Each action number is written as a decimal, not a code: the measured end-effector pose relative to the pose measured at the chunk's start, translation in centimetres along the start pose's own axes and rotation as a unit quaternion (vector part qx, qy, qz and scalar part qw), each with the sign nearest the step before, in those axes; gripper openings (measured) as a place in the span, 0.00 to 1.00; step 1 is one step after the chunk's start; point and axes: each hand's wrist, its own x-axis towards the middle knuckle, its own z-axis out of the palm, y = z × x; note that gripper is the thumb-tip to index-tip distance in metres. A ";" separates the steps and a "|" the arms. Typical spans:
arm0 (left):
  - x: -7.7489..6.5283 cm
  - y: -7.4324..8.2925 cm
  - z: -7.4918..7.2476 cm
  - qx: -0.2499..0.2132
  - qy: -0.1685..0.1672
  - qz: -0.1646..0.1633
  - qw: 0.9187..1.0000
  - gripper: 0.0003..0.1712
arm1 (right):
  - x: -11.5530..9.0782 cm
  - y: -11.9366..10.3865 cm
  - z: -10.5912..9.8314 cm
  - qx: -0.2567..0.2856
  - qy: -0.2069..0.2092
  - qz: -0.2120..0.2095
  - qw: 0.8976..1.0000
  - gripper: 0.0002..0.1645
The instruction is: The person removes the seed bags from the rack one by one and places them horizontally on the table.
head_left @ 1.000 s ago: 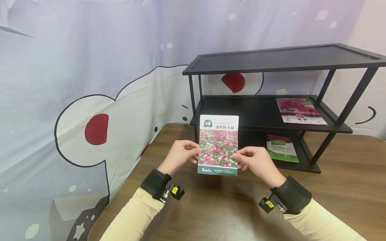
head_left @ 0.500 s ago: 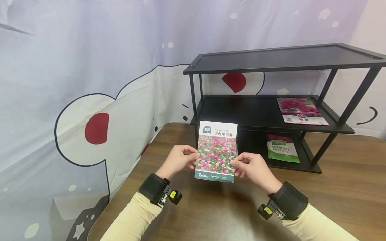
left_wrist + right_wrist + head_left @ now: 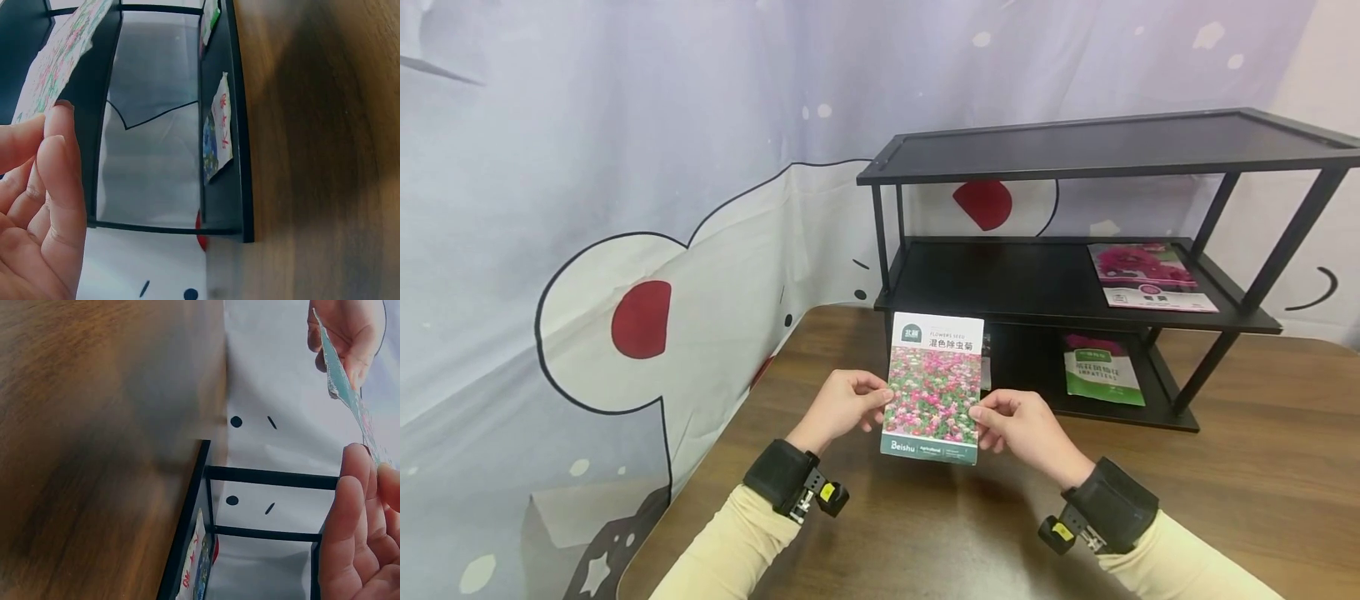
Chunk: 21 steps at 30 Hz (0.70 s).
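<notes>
A flower seed packet (image 3: 932, 387) with a white top, a pink blossom photo and a teal base band is held up over the table, its front facing the head camera. My left hand (image 3: 841, 407) pinches its left edge between thumb and fingers. On the opposite edge, my right hand (image 3: 1024, 429) pinches it the same way. The left wrist view has the packet (image 3: 59, 62) seen at a slant above the left fingertips. Nearly edge-on, the packet (image 3: 342, 387) spans both hands in the right wrist view.
Behind the packet stands a black three-tier shelf (image 3: 1022, 283). A magenta-flower packet (image 3: 1150, 279) lies on its middle tier, a green-and-white packet (image 3: 1101, 371) on the bottom. Another packet (image 3: 219, 128) sits on the bottom tier, mostly hidden in the head view. A printed curtain (image 3: 730, 250) hangs behind.
Both hands have lowered the seed packet and brought it slightly left and nearer. More of the bottom-tier packet behind it shows. The grips stay the same.
</notes>
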 end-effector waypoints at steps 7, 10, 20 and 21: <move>-0.1 -0.4 -0.2 0.007 0.000 -0.001 1.000 0.08 | 0.1 -0.1 0.4 0.011 -0.005 0.009 1.000 0.09; -0.1 -0.6 -0.3 0.008 -0.001 0.000 1.000 0.08 | 0.0 -0.1 0.5 0.013 -0.011 0.003 1.000 0.09; 0.0 -1.5 -0.3 0.017 -0.002 -0.013 1.000 0.07 | 0.1 0.2 1.0 -0.003 -0.018 0.027 0.999 0.09; 0.1 -1.6 -0.3 0.017 -0.002 -0.013 1.000 0.07 | 0.1 0.2 1.0 -0.004 -0.018 0.031 0.999 0.09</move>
